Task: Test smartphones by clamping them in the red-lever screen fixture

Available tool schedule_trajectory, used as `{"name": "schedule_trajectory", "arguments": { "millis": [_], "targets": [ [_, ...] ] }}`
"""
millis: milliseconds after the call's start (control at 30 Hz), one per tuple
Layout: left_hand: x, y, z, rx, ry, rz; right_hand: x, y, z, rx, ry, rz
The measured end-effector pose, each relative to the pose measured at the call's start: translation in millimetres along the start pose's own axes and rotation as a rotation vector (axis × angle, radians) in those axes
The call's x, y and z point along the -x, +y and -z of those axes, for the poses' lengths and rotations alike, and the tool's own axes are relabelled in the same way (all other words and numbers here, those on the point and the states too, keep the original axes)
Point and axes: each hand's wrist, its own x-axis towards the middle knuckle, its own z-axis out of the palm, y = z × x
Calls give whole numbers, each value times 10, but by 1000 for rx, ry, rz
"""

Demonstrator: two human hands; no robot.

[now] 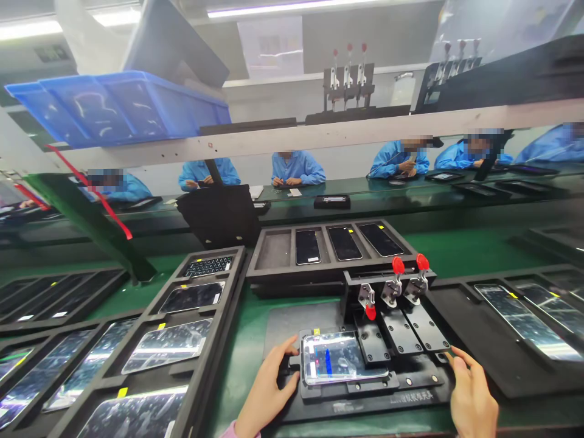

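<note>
A black clamping fixture [410,380] with three red-handled toggle clamps [396,285] sits on the green bench in front of me. A phone [340,357] with a shiny film on its screen lies in the fixture's left slot. My left hand [269,389] rests against the fixture's left edge, thumb touching the phone's left end, fingers curled around the edge. My right hand [472,395] touches the fixture's right corner with fingers spread and holds nothing.
Black foam trays of phones stand at left [182,340], behind the fixture [274,252] and at right [483,340]. Blue bins [114,103] sit on an overhead shelf. Several people in blue coats [296,167] work across the green conveyor.
</note>
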Motion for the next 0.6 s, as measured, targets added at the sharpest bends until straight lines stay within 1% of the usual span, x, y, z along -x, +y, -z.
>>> {"name": "schedule_trajectory", "arguments": {
  "millis": [200, 433, 600],
  "targets": [
    [-4, -6, 15, 2, 0, 15, -33, 84, -16, 41, -37, 23],
    [-8, -38, 30, -8, 2, 11, -50, 131, -36, 65, -13, 30],
    [-1, -50, 59, 1, -9, 19, -41, 183, -40, 86, -1, 84]
  ]
}}
